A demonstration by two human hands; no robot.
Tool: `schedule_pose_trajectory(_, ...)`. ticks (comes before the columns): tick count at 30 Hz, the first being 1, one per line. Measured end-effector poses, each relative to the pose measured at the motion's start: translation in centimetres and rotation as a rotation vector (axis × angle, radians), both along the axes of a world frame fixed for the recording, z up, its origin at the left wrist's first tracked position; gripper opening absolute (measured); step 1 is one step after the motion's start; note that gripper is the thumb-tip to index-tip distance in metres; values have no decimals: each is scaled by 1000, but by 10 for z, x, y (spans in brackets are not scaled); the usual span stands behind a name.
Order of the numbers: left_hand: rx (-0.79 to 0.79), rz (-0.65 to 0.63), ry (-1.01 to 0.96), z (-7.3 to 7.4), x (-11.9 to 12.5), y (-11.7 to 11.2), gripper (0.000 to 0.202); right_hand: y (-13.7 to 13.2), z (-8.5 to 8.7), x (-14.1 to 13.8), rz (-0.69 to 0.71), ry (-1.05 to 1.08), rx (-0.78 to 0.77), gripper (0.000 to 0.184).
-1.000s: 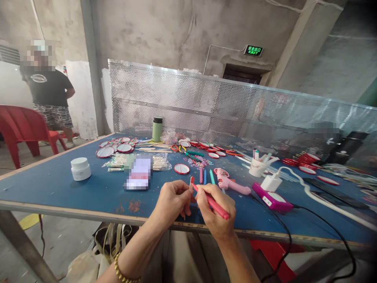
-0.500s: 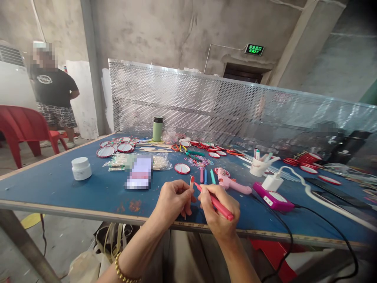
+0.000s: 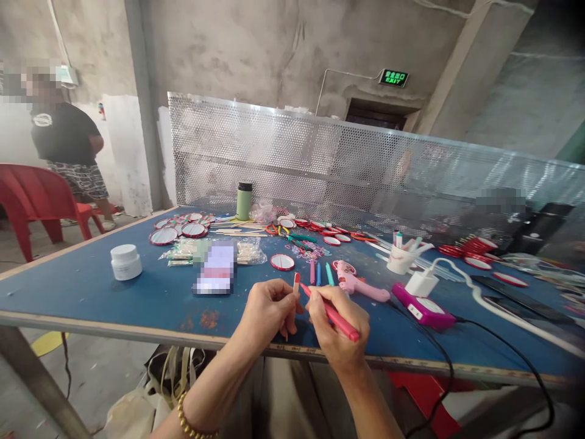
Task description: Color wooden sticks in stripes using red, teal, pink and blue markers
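Observation:
Between the thumb and fingers of my left hand point(image 3: 270, 310) a small flat wooden stick point(image 3: 297, 283) stands upright, its top end coloured red. My right hand point(image 3: 340, 326) grips a red marker point(image 3: 338, 318) like a pen, the tip close beside the stick; whether it touches I cannot tell. Just beyond my hands lie a purple marker point(image 3: 312, 272), a blue marker point(image 3: 319, 274) and a teal marker point(image 3: 329, 274). A pink glue gun point(image 3: 361, 285) rests to their right. A round red-rimmed disc point(image 3: 282, 262) lies behind my left hand.
On the blue table point(image 3: 155, 305) are a white jar point(image 3: 127, 263), a phone point(image 3: 216, 268), bagged wooden sticks point(image 3: 253, 250), a green bottle point(image 3: 244, 201), a cup of pens point(image 3: 402, 258) and a purple power strip point(image 3: 425, 308) with cables. A perforated metal screen point(image 3: 274, 158) stands behind. A person point(image 3: 66, 134) stands far left.
The red marker and my right hand have shifted very slightly, still beside the stick's red end. The person in the background has moved a little to the left.

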State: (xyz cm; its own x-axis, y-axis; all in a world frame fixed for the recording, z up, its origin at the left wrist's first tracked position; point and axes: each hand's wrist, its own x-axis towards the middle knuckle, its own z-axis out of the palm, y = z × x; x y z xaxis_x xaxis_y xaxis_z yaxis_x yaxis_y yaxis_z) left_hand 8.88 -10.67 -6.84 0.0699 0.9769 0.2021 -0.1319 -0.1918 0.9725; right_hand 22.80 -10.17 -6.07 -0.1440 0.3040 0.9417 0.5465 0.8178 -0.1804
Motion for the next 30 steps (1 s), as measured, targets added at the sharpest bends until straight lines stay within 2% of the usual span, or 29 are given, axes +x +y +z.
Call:
schedule_pose_trajectory(19,-9,-6,-18,1,-1,-1,31,2,-1,0,2,2,26,11)
schedule_pose_trajectory(30,1,8,3,3,1,-3,35,0,2,-2,74,-39,24,13)
